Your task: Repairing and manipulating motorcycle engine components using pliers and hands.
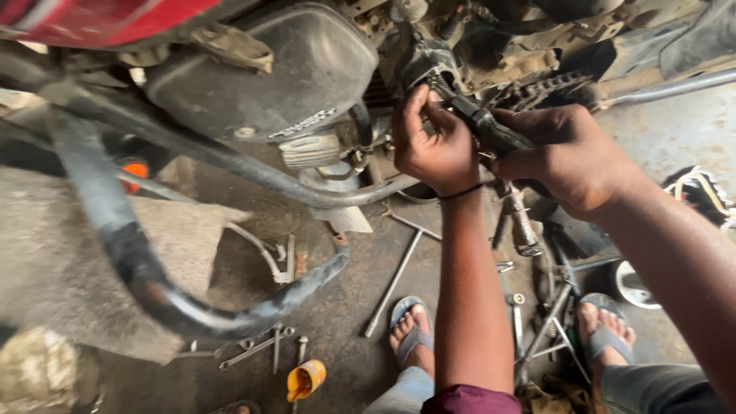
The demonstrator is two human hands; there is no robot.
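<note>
My left hand (433, 142) presses its fingers against a greasy black part (433, 65) on the underside of a motorcycle engine (307, 69). My right hand (563, 153) is closed around a dark, oily lever-like piece (487, 126) that runs up to the same spot. The two hands nearly touch. A drive chain (548, 88) shows just behind the right hand. What the left fingertips pinch is hidden.
A black crash-guard tube (138, 261) curves across the left foreground. On the oily concrete floor lie a long T-handle wrench (395, 280), several spanners (253, 349) and a small yellow bottle (305, 379). My sandalled feet (410, 330) stand among the tools.
</note>
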